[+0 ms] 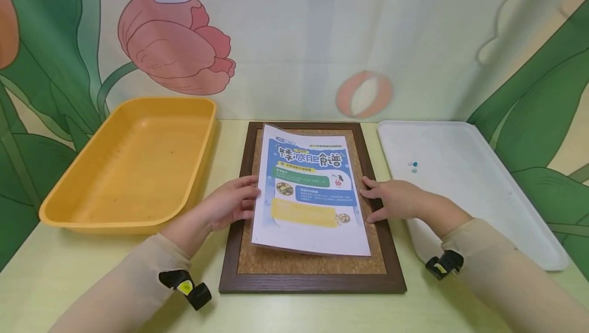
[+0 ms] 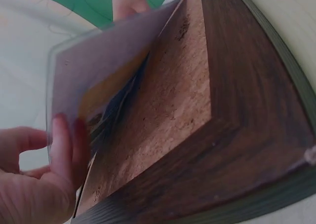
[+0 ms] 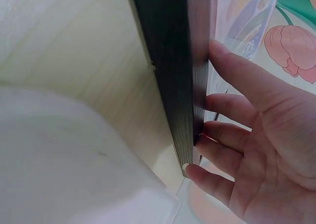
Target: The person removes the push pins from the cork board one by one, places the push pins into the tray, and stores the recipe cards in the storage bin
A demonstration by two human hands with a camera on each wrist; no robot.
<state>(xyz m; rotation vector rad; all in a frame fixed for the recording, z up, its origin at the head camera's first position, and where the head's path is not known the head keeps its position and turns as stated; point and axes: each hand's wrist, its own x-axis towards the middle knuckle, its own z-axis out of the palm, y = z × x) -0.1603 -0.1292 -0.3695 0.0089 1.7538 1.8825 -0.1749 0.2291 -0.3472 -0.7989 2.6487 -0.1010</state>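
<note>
A printed sheet (image 1: 299, 238) with a shiny, plastic-like surface lies a little askew over a cork board (image 1: 368, 256) with a dark brown wooden frame (image 1: 313, 284). At the sheet's left edge, my left hand (image 1: 236, 200) pinches it between thumb and fingers. The left wrist view shows the sheet (image 2: 98, 61) lifted off the cork (image 2: 168, 95) at the near end, fingers on its underside. On the other side, my right hand (image 1: 395, 199) has its fingers spread by the sheet's right edge. Its fingertips touch the frame (image 3: 173, 61) in the right wrist view.
A yellow tray (image 1: 202, 164) stands at the left of the table. To the right lies a white tray (image 1: 478, 195) bearing several small white and teal pieces (image 1: 414, 164). Behind the table hangs a curtain (image 1: 294, 41) printed with flowers and leaves.
</note>
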